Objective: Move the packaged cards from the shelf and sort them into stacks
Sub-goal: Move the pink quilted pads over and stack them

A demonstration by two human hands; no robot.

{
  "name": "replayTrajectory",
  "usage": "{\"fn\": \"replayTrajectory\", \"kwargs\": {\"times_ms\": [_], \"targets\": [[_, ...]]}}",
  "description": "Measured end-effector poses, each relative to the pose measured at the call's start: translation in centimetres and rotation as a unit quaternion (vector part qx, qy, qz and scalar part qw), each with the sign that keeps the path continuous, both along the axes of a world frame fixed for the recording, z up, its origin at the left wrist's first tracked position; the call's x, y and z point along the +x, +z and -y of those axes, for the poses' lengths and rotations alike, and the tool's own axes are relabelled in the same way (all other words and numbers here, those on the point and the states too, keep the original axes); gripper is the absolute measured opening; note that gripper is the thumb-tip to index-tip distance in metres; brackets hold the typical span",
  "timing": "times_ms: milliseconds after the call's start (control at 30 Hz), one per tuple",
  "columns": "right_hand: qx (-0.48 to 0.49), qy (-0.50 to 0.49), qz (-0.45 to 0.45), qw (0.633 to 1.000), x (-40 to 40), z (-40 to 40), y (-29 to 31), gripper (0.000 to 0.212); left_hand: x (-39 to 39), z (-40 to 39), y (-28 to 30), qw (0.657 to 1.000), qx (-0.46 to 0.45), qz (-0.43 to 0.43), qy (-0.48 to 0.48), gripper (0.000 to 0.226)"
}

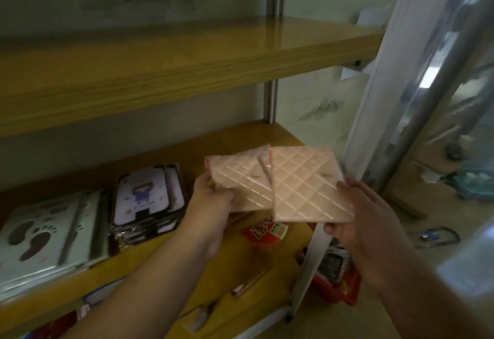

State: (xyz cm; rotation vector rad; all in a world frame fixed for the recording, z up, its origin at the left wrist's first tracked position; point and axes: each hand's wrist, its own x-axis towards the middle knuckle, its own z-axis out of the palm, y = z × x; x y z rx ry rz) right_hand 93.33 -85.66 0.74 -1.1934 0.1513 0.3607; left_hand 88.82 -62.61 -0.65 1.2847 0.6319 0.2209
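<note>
Wooden shelf (pixel 187 151) against a pale wall, bearing a stack of footprint-printed packs (pixel 45 231) at far left and a stack of cartoon-figure packs (pixel 149 199) beside it. Above the shelf's right end: left hand (pixel 213 205) clamped on one pink quilted card pack (pixel 240 178), right hand (pixel 369 221) clamped on another pink pack (pixel 307 186), edges overlapping. Below the shelf's right end, a red basket (pixel 344 288), contents too blurred to tell.

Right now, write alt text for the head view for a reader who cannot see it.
Two bare hands hold pink quilted-pattern packaged cards over a wooden shelf: the left hand holds one pink pack, the right hand another pink pack overlapping it. On the shelf's left lie a footprint-design stack and a cartoon-figure stack.
</note>
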Motion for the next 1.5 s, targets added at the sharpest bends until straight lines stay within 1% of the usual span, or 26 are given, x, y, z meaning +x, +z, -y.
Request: {"fn": "replayTrajectory", "kwargs": {"times_ms": [33,100,167,200,267,300,367,433,533,633,700,767,833,900,967,1133,1200,1300,1433,1500], "targets": [[-0.013,0.008,-0.011,1.0,1.1,0.6,-0.1,0.018,1.3,0.6,-0.2,1.0,0.009,-0.005,0.007,0.069],[-0.035,0.038,-0.002,0.999,2.9,1.5,-0.4,0.018,3.5,1.7,-0.2,0.999,0.031,-0.018,0.031,0.069],[-0.057,0.05,0.009,0.997,4.5,2.3,-0.8,0.02,5.3,2.5,0.0,0.996,0.068,-0.024,0.05,0.056],[-0.064,0.058,0.012,0.996,5.1,2.5,-1.1,0.022,5.9,2.9,0.1,0.994,0.092,-0.027,0.045,0.045],[-0.071,0.079,0.021,0.994,6.2,2.6,-1.4,0.025,6.9,3.7,0.0,0.986,0.159,-0.036,0.025,0.034],[-0.076,0.092,0.029,0.992,6.7,2.6,-1.5,0.026,7.3,3.9,-0.2,0.978,0.202,-0.05,0.024,0.032],[-0.092,0.114,0.051,0.988,7.6,2.3,-2.0,0.028,7.6,4.2,-0.7,0.947,0.297,-0.116,0.035,0.036],[-0.107,0.133,0.075,0.982,8.2,1.8,-2.5,0.027,7.5,4.4,-0.7,0.917,0.361,-0.163,0.043,0.042],[-0.142,0.153,0.118,0.971,9.3,0.8,-3.2,0.028,6.6,4.3,-0.5,0.903,0.391,-0.17,0.049,0.043],[-0.169,0.17,0.136,0.961,10.9,-0.8,-3.5,0.029,4.6,4.0,-0.7,0.905,0.387,-0.164,0.058,0.045],[-0.187,0.192,0.143,0.953,12.0,-2.4,-3.3,0.032,3.2,4.0,-0.8,0.904,0.389,-0.163,0.07,0.051],[-0.223,0.218,0.171,0.934,13.0,-4.2,-3.0,0.031,2.0,4.1,-0.8,0.899,0.393,-0.172,0.088,0.061],[-0.26,0.239,0.225,0.908,13.8,-6.0,-2.6,0.025,1.1,4.1,-0.8,0.897,0.392,-0.176,0.1,0.069],[-0.305,0.237,0.277,0.88,14.2,-7.4,-2.5,0.017,0.4,4.2,-0.8,0.897,0.394,-0.176,0.099,0.073],[-0.351,0.228,0.308,0.854,14.5,-8.2,-2.9,0.012,-0.2,4.3,-0.9,0.891,0.406,-0.173,0.103,0.073],[-0.483,0.203,0.395,0.755,14.0,-8.1,-4.0,0.024,-1.5,4.4,-0.6,0.871,0.446,-0.176,0.108,0.07],[-0.507,0.173,0.427,0.728,13.6,-7.8,-3.9,0.034,-1.9,4.4,-0.4,0.86,0.466,-0.179,0.107,0.068],[-0.49,0.157,0.477,0.713,12.4,-7.3,-3.3,0.042,-2.6,4.2,0.1,0.827,0.525,-0.173,0.098,0.066],[-0.421,0.188,0.536,0.707,9.6,-6.9,-2.2,0.042,-3.8,3.5,1.0,0.774,0.605,-0.17,0.076,0.062],[-0.401,0.194,0.566,0.693,7.9,-7.1,-1.8,0.039,-4.7,3.1,1.3,0.751,0.632,-0.173,0.074,0.061]]}}
